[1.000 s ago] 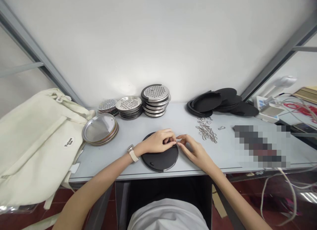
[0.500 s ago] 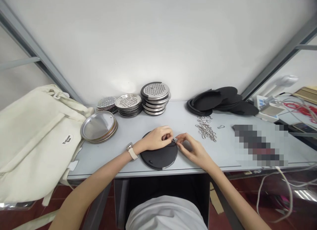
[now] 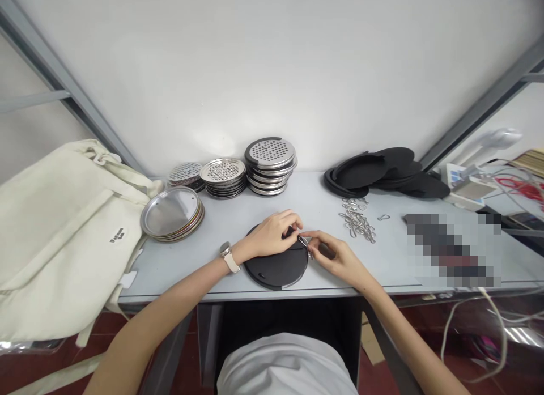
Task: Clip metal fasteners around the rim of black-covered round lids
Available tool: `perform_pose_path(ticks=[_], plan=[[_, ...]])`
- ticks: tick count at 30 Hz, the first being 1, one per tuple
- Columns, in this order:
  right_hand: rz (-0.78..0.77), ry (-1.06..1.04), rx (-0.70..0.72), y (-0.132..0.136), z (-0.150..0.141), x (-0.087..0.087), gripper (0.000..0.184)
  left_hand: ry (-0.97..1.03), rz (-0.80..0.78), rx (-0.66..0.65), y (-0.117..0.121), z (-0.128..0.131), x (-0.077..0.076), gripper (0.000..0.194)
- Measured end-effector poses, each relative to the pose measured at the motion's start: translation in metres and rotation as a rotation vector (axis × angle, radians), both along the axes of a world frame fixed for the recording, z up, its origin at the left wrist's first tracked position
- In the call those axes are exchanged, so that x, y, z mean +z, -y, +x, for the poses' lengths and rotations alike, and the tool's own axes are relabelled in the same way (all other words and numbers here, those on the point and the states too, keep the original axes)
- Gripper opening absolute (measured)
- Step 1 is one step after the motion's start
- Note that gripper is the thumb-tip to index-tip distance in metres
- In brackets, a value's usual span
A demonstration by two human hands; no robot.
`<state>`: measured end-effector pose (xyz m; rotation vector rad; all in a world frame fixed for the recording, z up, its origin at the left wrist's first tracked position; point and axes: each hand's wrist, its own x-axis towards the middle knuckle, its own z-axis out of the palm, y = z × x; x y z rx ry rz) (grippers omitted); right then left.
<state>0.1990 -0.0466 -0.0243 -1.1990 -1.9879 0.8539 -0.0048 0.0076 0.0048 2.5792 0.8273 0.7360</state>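
A black round cover with a raised rim lies near the front edge of the desk. My left hand rests over its upper part, fingers closed in a pinch at the cover's right edge; the exact spot they grip is partly hidden. Between the thumb and forefinger of my right hand is a small silver carabiner clip, held against that same edge, almost touching the left fingertips. Several matching clips lie in a loose pile to the right, with a single clip apart from it.
Perforated metal discs stand in stacks along the wall, beside plain metal lids. More black covers are heaped at the back right. A cream bag leans over the left end. A power strip and cables sit at the far right.
The clip in my right hand is now more visible at the cover's edge, its angle changed. Both hands stay at that edge, and the whole view has shifted slightly.
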Motion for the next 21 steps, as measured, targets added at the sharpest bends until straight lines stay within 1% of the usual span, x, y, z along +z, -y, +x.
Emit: perform_pose_path(ticks=[2,4,5,6,7,9,12,14,17,21], plan=[[-0.007,-0.003,0.005,0.0,0.0,0.0,0.027,-0.064,0.112,-0.003,0.001,-0.002,0.003,0.008],[-0.007,-0.015,0.007,0.0,0.0,0.0,0.026,-0.151,0.197,-0.069,0.001,-0.006,0.008,0.009],[-0.007,-0.021,0.007,0.0,0.0,-0.001,0.025,-0.184,0.208,-0.121,0.0,-0.009,0.011,0.012],[-0.009,-0.027,0.008,-0.001,0.0,-0.001,0.025,-0.208,0.192,-0.177,0.0,-0.012,0.015,0.015],[-0.012,-0.035,0.01,-0.001,0.0,-0.002,0.025,-0.218,0.161,-0.206,0.0,-0.014,0.018,0.017],[-0.011,-0.057,0.017,-0.002,0.0,-0.004,0.024,-0.24,0.092,-0.208,-0.002,-0.019,0.022,0.018],[0.001,-0.09,0.024,-0.003,0.0,-0.005,0.025,-0.258,-0.01,-0.241,-0.003,-0.019,0.021,0.01],[0.012,-0.086,0.018,-0.003,-0.001,-0.006,0.025,-0.267,-0.008,-0.276,-0.004,-0.016,0.019,0.007],[0.033,-0.054,-0.004,-0.003,-0.001,-0.006,0.023,-0.273,0.046,-0.294,-0.005,-0.01,0.014,0.004],[0.062,-0.027,-0.032,-0.004,-0.001,-0.005,0.021,-0.254,0.077,-0.248,-0.004,-0.006,0.009,0.007]])
